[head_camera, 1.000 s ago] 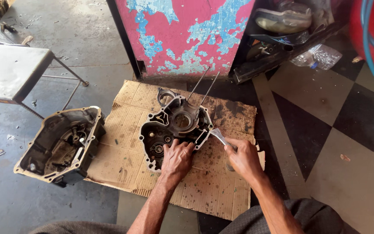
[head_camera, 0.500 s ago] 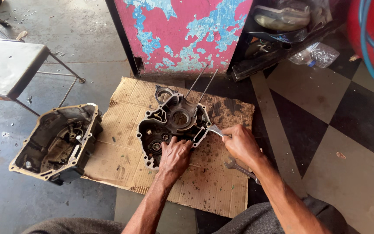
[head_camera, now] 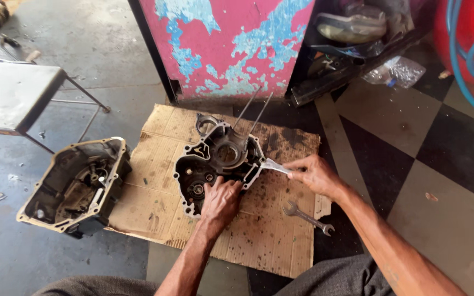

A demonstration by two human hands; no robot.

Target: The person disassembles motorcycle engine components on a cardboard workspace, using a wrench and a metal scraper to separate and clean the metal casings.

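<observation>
The left hand (head_camera: 220, 200) stayed pressed, fingers spread, on the engine case (head_camera: 218, 159). The right hand (head_camera: 314, 174), gripping a spanner (head_camera: 274, 166), had shifted to the case's edge.

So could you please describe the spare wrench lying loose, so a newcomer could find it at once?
Start at the oil-stained cardboard sheet on the floor. Near its right edge, below the right hand, lies a combination wrench. Unlike the wrench held against the engine case, nobody touches it.
</observation>
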